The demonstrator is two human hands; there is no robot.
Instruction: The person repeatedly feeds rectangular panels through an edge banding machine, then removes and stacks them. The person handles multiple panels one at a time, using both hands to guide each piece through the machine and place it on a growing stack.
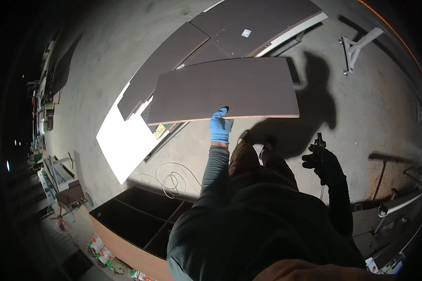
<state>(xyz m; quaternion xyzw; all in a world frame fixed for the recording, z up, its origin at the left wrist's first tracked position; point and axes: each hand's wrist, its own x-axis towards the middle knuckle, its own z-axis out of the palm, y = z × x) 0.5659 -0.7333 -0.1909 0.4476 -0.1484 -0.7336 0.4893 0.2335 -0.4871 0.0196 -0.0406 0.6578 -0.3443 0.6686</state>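
My left hand [220,126], in a blue glove, grips the near edge of a dark grey board [229,89] with a reddish-brown edge. The board is held up over a white-topped table [124,145] and a larger dark panel [262,23]. My right hand [324,164], in shadow and gloved, is closed round a small air gun [319,140] with its tip pointing away from me. A pale hose [322,192] hangs below that hand. The air gun's details are too dark to make out.
A dark-topped cabinet [136,206] with wood-coloured sides stands at the lower left. Near it a thin hose [173,180] lies coiled on the floor. A white metal stand [356,49] is at the far right, and metal frames [403,201] stand at the right. Clutter lines the left.
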